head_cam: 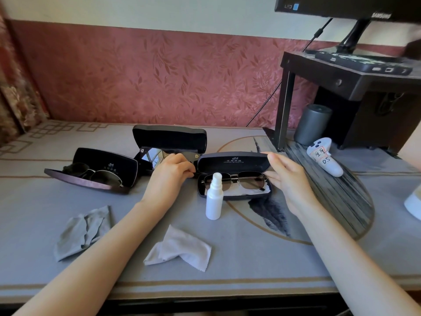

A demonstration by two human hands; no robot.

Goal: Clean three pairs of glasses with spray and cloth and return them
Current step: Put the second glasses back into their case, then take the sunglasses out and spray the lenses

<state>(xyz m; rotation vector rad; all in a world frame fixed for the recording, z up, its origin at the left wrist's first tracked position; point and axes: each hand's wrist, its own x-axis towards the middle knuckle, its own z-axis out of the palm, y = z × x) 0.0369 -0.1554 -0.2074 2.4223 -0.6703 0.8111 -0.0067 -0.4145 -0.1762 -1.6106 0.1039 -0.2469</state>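
Note:
Three open glasses cases lie on the grey desk mat (pixel 250 265). The left case (pixel 107 165) holds aviator glasses (pixel 100 175). In the back case (pixel 169 136) lie black sunglasses (pixel 152 156) with a D on the temple. The right case (pixel 234 161) holds square-framed glasses (pixel 249 180) on a white cloth. My left hand (pixel 170 173) grips this case's left end. My right hand (pixel 286 179) holds its right end, thumb on the lid's corner. A white spray bottle (pixel 214 200) stands upright just in front of it. A grey cloth (pixel 83 232) and a white cloth (pixel 180 248) lie crumpled nearer me.
A dark monitor riser (pixel 355 85) with a monitor stand on it fills the back right. Under it stands a grey cylinder (pixel 312 124). A white controller (pixel 324 157) with handwritten labels lies right of the cases. A white object (pixel 413 201) pokes in at the right edge.

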